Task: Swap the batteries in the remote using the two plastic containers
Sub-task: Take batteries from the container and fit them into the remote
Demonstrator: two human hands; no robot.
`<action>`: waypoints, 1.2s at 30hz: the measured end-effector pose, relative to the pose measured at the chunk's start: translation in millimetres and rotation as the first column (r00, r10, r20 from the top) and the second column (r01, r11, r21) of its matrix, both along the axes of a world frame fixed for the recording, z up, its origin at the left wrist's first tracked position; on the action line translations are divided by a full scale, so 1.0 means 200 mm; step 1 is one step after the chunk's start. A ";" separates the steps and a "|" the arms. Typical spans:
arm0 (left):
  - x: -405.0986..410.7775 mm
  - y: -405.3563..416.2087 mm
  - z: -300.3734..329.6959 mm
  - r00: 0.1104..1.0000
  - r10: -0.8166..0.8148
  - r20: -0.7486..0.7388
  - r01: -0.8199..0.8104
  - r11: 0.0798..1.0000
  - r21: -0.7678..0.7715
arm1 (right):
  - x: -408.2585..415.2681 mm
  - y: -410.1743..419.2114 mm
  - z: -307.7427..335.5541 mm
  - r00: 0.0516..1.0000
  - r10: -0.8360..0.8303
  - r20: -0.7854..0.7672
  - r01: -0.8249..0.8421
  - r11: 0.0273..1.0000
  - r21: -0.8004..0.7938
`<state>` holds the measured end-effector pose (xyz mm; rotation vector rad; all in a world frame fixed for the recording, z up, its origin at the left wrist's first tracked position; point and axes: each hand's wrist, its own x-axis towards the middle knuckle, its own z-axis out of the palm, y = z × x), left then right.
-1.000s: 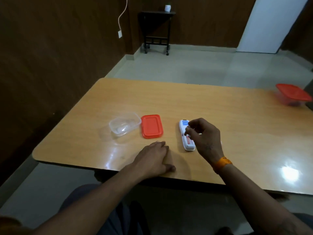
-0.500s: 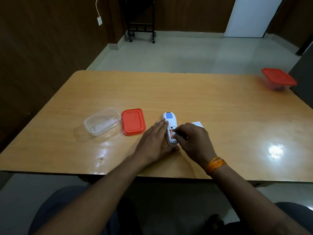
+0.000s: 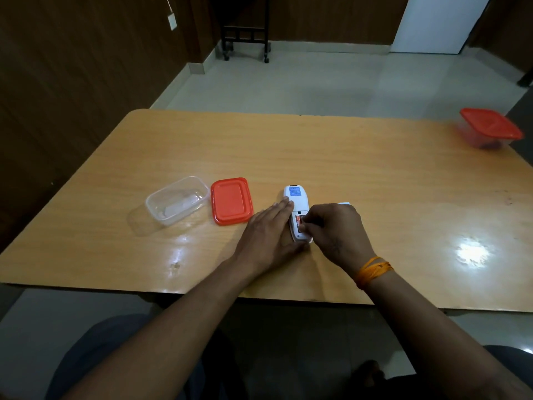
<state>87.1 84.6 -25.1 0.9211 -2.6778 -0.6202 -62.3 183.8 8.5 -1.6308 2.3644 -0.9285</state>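
We are pressing our flat left hand (image 3: 266, 235) against the remote (image 3: 297, 210), lying face down mid-table, to steady it while our right hand (image 3: 336, 230) is pinching a battery (image 3: 300, 221) in its opened compartment, the open tub (image 3: 177, 199) waiting nearby.

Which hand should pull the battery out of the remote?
Probably the right hand: its fingertips are already curled at the battery in the open remote. The left hand lies flat beside the remote, steadying it.
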 end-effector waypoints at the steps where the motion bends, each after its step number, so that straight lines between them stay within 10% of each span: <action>1: 0.00 0.00 0.00 1.000 -0.003 0.002 0.003 1.000 -0.004 | 0.00 0.00 0.00 1.000 -0.008 0.026 0.008 1.000 0.004; 14: 0.00 0.00 -0.01 1.000 0.011 0.004 -0.011 1.000 -0.004 | -0.02 -0.05 0.00 0.966 -0.124 0.225 0.120 0.992 0.034; 25: 0.05 -0.12 0.06 0.989 -0.139 0.059 0.134 0.987 0.086 | -0.16 0.14 -0.13 0.899 -0.401 -0.176 0.386 0.915 -0.114; 36: 0.06 -0.14 0.08 0.984 -0.165 0.067 0.163 0.986 0.034 | -0.07 0.13 -0.11 0.934 -0.358 -0.004 0.354 0.927 -0.124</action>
